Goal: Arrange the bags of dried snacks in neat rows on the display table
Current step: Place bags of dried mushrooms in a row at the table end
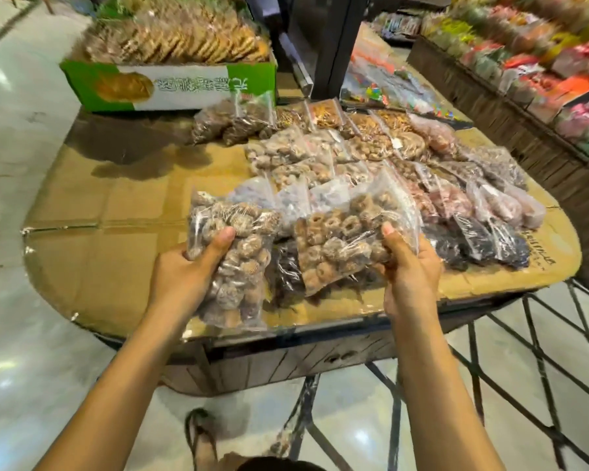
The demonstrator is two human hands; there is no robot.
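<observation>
Left hand (187, 266) gripping a brown snack bag (233, 263), right hand (410, 266) pinching a ring-snack bag (340, 239) (both clear plastic), near desk (92, 253) front edge

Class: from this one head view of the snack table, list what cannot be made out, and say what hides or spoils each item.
- Box print: blurred and upside down, unreadable.
- Right-hand shelves: motion blur; packets unidentifiable, cut off by the edge.
- Dark bags at the front: mostly covered by the two bags in the left hand and right hand.
- Table underside: hidden by cardboard.
</observation>
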